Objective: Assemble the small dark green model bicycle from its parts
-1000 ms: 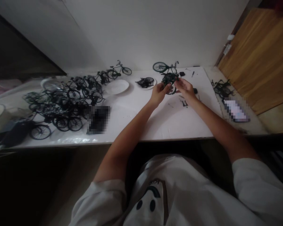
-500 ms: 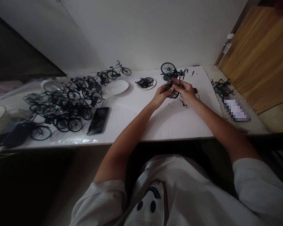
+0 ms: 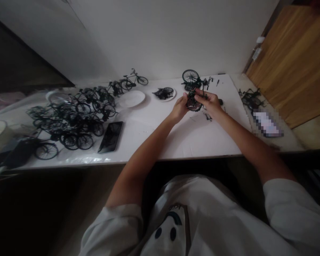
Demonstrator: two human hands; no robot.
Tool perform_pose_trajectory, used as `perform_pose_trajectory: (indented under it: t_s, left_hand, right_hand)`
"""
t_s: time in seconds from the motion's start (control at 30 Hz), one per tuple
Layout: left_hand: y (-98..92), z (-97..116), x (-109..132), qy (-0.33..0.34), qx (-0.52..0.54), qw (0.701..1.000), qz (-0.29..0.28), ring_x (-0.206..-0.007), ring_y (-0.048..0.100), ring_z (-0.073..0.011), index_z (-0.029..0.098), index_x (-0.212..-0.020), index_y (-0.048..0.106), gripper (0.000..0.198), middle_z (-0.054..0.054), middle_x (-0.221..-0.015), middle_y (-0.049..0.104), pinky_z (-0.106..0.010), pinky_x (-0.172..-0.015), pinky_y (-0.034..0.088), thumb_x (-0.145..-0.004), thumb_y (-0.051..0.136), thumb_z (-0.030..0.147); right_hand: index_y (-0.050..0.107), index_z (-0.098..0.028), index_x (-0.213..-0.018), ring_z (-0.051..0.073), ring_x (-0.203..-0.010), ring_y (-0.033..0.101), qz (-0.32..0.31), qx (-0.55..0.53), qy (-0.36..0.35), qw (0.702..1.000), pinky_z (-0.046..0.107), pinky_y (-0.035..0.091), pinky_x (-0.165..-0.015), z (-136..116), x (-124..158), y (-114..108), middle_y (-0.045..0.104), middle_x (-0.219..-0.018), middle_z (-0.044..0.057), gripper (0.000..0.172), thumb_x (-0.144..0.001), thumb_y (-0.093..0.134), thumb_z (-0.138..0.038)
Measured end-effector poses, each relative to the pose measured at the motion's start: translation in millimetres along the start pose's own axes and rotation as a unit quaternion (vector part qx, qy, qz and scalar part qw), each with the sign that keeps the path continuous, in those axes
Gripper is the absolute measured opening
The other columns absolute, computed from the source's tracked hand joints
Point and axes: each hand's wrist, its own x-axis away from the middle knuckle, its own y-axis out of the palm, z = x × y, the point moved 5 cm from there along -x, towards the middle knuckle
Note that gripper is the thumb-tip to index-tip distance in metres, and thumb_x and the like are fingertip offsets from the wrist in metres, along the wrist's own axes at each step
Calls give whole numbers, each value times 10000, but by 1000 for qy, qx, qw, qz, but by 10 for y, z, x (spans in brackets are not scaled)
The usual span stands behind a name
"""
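Both my hands are on a small black model bicycle part (image 3: 194, 104) with a spoked wheel, held above the white board on the table. My left hand (image 3: 180, 106) grips it at the left edge of the wheel, thumb upward. From the right, my right hand (image 3: 210, 102) pinches the frame above the wheel. Just behind my hands lie more black bicycle parts, with a large wheel (image 3: 190, 76) standing up. Thin loose pieces (image 3: 208, 117) lie on the board below my right hand.
Many black model bicycles (image 3: 77, 121) crowd the left side. A phone (image 3: 111, 137) lies beside them. Behind are a white plate (image 3: 132, 99), a small dish of parts (image 3: 173, 96) and one upright bicycle (image 3: 134, 81). More parts (image 3: 252, 99) and a blurred-out phone (image 3: 268, 124) lie at right.
My left thumb has moved off the front of the part to its left edge, and more of the spoked wheel shows. My right hand has barely moved.
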Motion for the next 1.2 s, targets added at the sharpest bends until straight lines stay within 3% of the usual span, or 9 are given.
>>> perform_pose_trajectory:
  t_s: [0.2,0.5,0.87,1.03,1.2]
  left_hand:
    - [-8,-15,-12,15,-13,1000,-14,-1142,802,-301,212,-1172,744,716,-146,-1024,808,-465,-929,680,-1013,516,871]
    - [-8,-32,-21,8,0,1000,-16,-1139,805,-307,215,-1187,729,711,-143,-1024,806,-474,-950,680,-998,543,875]
    - [26,-36,51,-79,159,984,16,-1264,775,-290,178,-1349,733,638,-147,-1205,824,-444,-1092,631,-1092,539,729]
    - [28,-22,43,-66,144,987,2,-1295,758,-286,192,-1360,740,630,-137,-1191,828,-434,-1083,636,-1114,489,715]
    - [-4,-59,12,-51,133,990,-1,-1285,760,-305,187,-1310,745,595,-149,-1174,824,-446,-1068,639,-1092,557,708]
  right_hand:
    - [880,-254,-1151,290,-1259,770,-5,-43,-15,999,499,586,-1190,49,-20,-8,855,-1259,55,628,-630,1036,-569]
    - [872,-246,-1181,291,-1298,753,0,-18,0,1000,486,604,-1163,16,-2,-5,851,-1277,64,591,-680,1014,-526]
    - [875,-246,-1146,331,-1348,732,-14,-35,1,999,504,542,-1247,-13,-14,9,851,-1291,54,752,-536,1051,-649]
    - [860,-260,-1188,328,-1383,711,-29,-28,-7,999,526,535,-1257,-24,-14,18,840,-1316,66,721,-597,1032,-636]
    - [845,-241,-1232,324,-1387,709,-29,-17,-1,999,515,529,-1266,-45,2,24,818,-1376,82,730,-632,1014,-621]
